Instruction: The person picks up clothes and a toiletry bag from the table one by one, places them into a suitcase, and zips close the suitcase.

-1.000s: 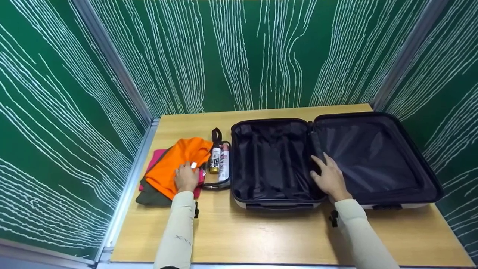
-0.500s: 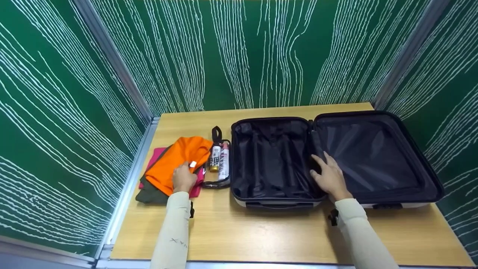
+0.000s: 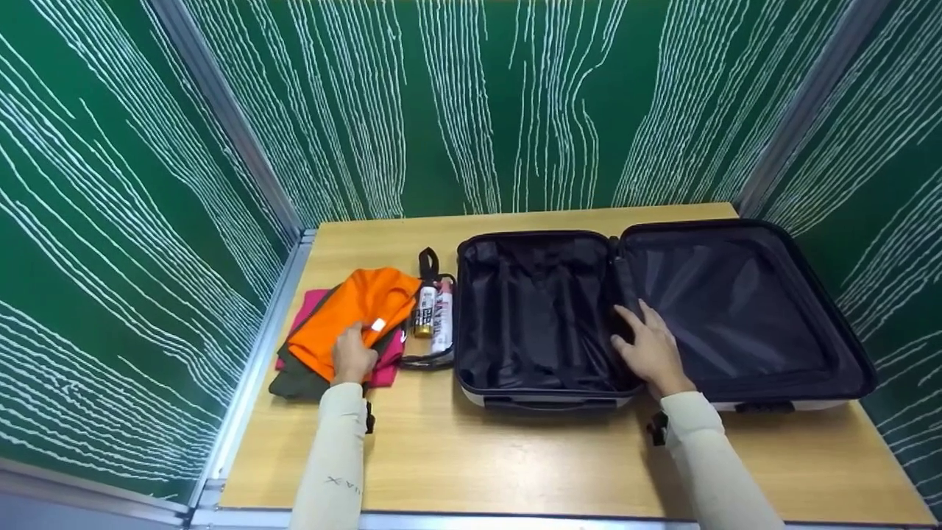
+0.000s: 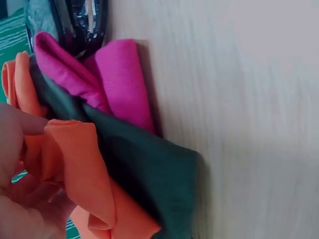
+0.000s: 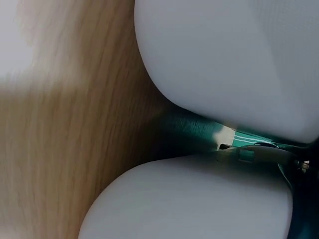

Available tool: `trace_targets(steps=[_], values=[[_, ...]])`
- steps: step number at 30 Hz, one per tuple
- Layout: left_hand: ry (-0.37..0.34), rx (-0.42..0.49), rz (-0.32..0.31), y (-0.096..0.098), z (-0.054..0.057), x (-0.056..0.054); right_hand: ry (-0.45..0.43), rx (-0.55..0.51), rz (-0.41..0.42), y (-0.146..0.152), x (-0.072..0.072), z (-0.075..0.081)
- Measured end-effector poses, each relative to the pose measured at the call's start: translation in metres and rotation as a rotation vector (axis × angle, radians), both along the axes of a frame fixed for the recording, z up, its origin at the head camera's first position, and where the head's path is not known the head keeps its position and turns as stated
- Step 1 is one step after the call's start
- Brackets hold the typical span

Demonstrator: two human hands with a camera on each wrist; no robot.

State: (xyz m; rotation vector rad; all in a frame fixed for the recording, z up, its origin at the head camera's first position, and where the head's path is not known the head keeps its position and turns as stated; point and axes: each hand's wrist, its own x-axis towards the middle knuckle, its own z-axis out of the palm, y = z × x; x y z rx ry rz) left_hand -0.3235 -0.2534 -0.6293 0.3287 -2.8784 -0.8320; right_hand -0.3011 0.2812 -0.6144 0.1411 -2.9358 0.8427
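On the left of the table, my left hand [image 3: 353, 355] pinches a fold of an orange garment [image 3: 368, 294]. The left wrist view shows the orange cloth [image 4: 82, 164] bunched between thumb and fingers. Under it lie a dark green garment [image 4: 149, 159] and a magenta one [image 4: 124, 74], both folded. An open suitcase [image 3: 544, 313] with a black lining lies flat at the middle and right. My right hand [image 3: 651, 353] rests at the hinge between its two halves, fingers spread. In the right wrist view the pale outer shells [image 5: 199, 199] fill most of the picture.
A clear pouch [image 3: 427, 361] with a black wrist loop stands between the clothes and the suitcase. It holds a white bottle with a gold end [image 3: 425, 313] and a pink-topped bottle [image 3: 442, 316]. Green walls with white lines enclose the wooden table [image 3: 530, 464].
My left hand has slid slightly left and toward me over the orange garment, and its forearm has shifted left. The right hand and the suitcase stay where they were.
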Motion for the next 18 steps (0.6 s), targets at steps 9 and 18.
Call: trace_targets(steps=[9,18], values=[[0.001,0.005,-0.034,-0.0018,-0.0025,0.0054,-0.003,-0.008,-0.005,-0.0005,-0.0003,-0.0002],[-0.032,-0.022,-0.099,-0.0069,-0.0069,0.0101,0.032,-0.043,-0.035,-0.0002,-0.0010,-0.0001]])
